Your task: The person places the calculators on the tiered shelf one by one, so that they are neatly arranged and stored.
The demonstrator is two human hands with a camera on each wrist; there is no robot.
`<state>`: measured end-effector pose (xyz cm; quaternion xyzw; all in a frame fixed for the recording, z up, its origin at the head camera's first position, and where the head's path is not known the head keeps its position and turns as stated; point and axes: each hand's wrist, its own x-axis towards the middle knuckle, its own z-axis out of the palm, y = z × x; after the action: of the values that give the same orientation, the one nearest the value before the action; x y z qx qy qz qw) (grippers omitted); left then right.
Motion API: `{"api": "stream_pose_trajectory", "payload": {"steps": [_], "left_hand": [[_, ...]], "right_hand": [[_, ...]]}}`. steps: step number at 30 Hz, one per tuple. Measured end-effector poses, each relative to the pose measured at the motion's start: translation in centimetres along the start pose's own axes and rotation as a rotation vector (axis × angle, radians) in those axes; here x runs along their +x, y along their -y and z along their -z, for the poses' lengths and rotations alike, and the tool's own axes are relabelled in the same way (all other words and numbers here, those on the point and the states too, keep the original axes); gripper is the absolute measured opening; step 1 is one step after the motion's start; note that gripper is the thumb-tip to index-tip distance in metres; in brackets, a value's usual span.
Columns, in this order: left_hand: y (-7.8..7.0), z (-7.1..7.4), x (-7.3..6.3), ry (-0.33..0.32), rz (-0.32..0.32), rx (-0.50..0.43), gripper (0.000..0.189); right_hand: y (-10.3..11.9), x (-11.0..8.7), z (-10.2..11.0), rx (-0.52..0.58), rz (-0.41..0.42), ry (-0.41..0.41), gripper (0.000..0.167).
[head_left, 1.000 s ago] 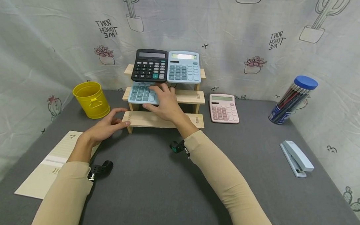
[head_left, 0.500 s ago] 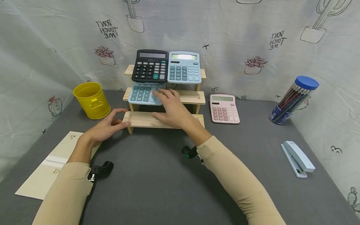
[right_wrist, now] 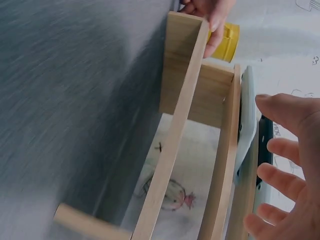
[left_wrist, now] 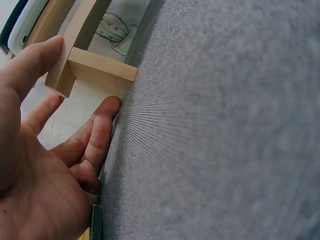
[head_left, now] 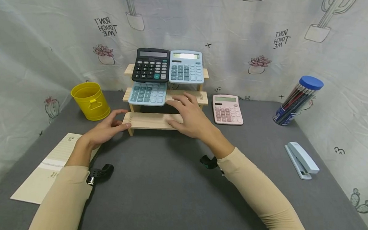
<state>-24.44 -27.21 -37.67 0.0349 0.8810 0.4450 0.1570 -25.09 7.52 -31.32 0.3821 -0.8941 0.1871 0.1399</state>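
Observation:
A three-tier wooden stand (head_left: 152, 121) is in the middle of the head view. On its top tier lean a black calculator (head_left: 150, 65) and a light blue calculator (head_left: 186, 67). Another light blue calculator (head_left: 148, 94) lies on the left of the middle tier, its upper part hidden behind the black one. My left hand (head_left: 103, 130) grips the left end of the lowest tier, thumb at the front edge. In the left wrist view, the thumb (left_wrist: 37, 62) touches the wood. My right hand (head_left: 191, 116) hovers over the stand's right half, fingers spread and holding nothing.
A pink calculator (head_left: 227, 109) lies right of the stand. Farther right are a blue-lidded tub of pencils (head_left: 297, 101) and a light blue stapler (head_left: 302, 160). A yellow bucket (head_left: 91, 101) stands at the left, behind an opened notebook (head_left: 49, 168).
My right hand has let go of the light blue calculator on the middle tier and drawn back to the right. The left hand has stayed at the stand's left end.

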Motion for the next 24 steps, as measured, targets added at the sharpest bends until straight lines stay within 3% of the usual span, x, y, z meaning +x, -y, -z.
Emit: {"api": "stream_pose_trajectory", "payload": {"steps": [13, 24], "left_hand": [[0.0, -0.5, 0.2, 0.012, 0.002, -0.011, 0.090], [-0.3, -0.1, 0.1, 0.016, 0.003, 0.013, 0.093]], "right_hand": [[-3.5, -4.9, 2.5, 0.021, 0.117, -0.124, 0.063], [-7.0, -7.2, 4.8, -0.022, 0.105, -0.151, 0.061]]}}
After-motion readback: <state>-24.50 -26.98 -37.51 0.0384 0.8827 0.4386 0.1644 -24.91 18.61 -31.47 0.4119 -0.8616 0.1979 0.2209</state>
